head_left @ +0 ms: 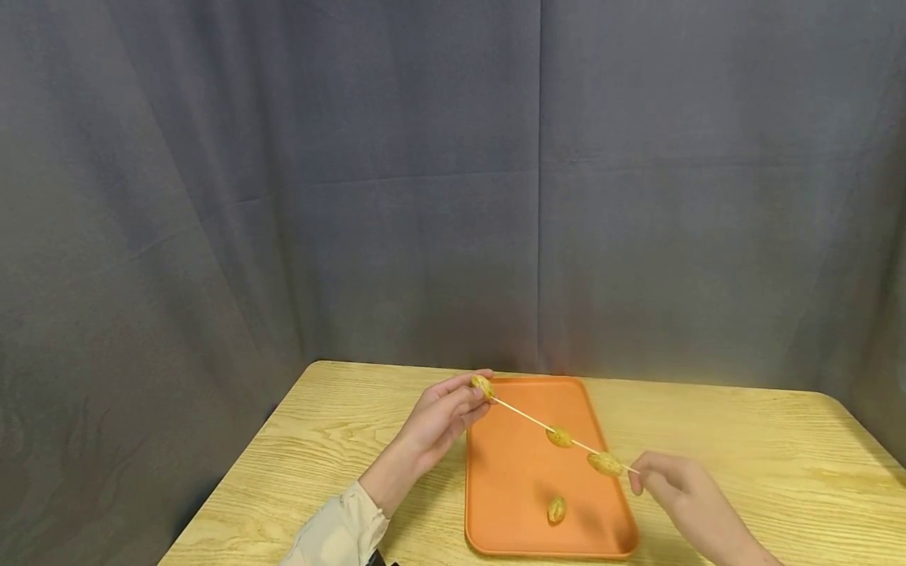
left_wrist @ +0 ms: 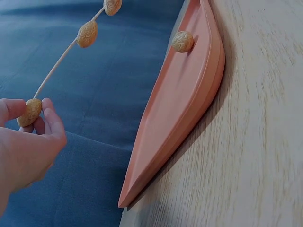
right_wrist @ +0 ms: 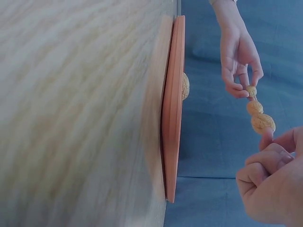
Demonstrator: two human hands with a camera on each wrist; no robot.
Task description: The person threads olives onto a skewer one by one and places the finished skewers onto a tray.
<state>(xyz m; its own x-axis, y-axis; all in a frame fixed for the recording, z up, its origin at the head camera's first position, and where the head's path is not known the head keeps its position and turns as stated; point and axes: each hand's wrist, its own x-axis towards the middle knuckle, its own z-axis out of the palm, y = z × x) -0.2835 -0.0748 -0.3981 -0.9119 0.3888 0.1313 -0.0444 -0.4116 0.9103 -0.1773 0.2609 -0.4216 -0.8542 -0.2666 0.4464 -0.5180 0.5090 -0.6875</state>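
A thin wooden skewer (head_left: pixel 522 413) slants over the tray, held up between both hands. At its far left end my left hand (head_left: pixel 444 417) pinches a wrinkled yellow oval fruit (left_wrist: pixel 30 112) between thumb and fingers. My right hand (head_left: pixel 685 491) pinches the opposite end of the skewer with thumb and forefinger. Two more such fruits are threaded on it: a middle fruit (head_left: pixel 559 436) and another fruit (head_left: pixel 605 464) close to my right fingertips. One loose fruit (head_left: pixel 556 510) lies on the orange tray (head_left: pixel 510 479) below.
The tray sits on a light wood-grain table (head_left: pixel 736 432), its long sides running away from me. A grey-blue curtain (head_left: pixel 425 236) hangs behind the table and along the left.
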